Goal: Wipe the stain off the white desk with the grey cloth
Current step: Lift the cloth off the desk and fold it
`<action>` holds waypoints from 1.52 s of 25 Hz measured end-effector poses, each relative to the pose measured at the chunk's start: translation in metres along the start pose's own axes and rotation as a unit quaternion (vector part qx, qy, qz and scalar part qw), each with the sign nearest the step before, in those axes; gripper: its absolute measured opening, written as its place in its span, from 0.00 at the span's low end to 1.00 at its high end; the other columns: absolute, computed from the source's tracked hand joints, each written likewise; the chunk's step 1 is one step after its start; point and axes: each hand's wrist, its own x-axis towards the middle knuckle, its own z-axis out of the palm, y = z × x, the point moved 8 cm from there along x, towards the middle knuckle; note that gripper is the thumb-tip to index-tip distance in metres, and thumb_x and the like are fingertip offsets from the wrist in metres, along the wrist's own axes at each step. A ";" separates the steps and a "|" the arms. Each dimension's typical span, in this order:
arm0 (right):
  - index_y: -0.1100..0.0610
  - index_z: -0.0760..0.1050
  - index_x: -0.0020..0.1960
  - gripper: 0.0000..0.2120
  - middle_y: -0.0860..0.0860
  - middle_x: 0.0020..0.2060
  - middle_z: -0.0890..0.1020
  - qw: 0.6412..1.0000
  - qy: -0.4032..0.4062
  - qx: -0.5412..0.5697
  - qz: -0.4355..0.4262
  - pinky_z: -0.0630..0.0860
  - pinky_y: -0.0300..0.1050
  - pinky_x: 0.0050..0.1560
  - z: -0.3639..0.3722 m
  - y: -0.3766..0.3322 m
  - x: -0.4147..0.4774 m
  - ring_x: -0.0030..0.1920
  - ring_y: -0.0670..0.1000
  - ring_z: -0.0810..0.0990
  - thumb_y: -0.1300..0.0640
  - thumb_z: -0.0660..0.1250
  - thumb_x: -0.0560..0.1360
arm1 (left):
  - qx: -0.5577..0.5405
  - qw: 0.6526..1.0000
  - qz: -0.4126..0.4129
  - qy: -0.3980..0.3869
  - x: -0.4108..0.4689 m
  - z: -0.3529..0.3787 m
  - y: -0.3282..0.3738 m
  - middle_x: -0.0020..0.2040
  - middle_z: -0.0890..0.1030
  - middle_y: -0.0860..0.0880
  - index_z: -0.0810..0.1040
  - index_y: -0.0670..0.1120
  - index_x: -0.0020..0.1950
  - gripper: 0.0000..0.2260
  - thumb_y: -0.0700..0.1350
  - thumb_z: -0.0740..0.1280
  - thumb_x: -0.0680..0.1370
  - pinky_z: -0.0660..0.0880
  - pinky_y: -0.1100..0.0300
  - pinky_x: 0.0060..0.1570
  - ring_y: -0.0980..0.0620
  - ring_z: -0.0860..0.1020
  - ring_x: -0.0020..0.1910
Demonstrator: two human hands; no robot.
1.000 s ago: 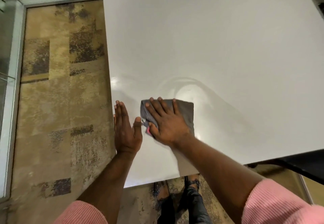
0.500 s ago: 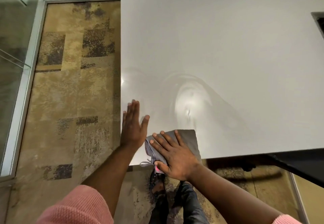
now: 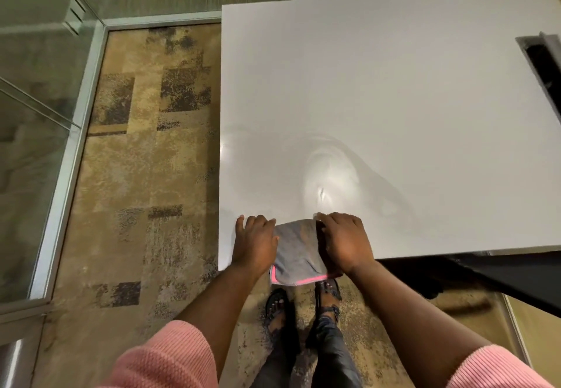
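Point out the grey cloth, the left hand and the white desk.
grey cloth (image 3: 296, 248), head view, middle of fabric.
left hand (image 3: 256, 243), head view, back of hand.
white desk (image 3: 379, 99), head view, bare top.

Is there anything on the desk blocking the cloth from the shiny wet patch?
Nothing visible. The cloth lies at the desk's near edge, held between the left hand and right hand, and the patch sits just beyond on bare surface.

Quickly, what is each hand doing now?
Left hand: holding the left side of the grey cloth.
Right hand: fingers curled, holding the cloth's right side.
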 end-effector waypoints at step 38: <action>0.50 0.84 0.51 0.09 0.47 0.47 0.82 0.902 0.366 0.001 0.231 0.59 0.54 0.71 -0.286 0.194 -0.197 0.55 0.52 0.80 0.56 0.68 0.73 | -0.082 0.923 0.323 0.193 0.027 -0.207 0.348 0.57 0.82 0.52 0.82 0.50 0.49 0.03 0.44 0.71 0.76 0.50 0.41 0.78 0.50 0.75 0.65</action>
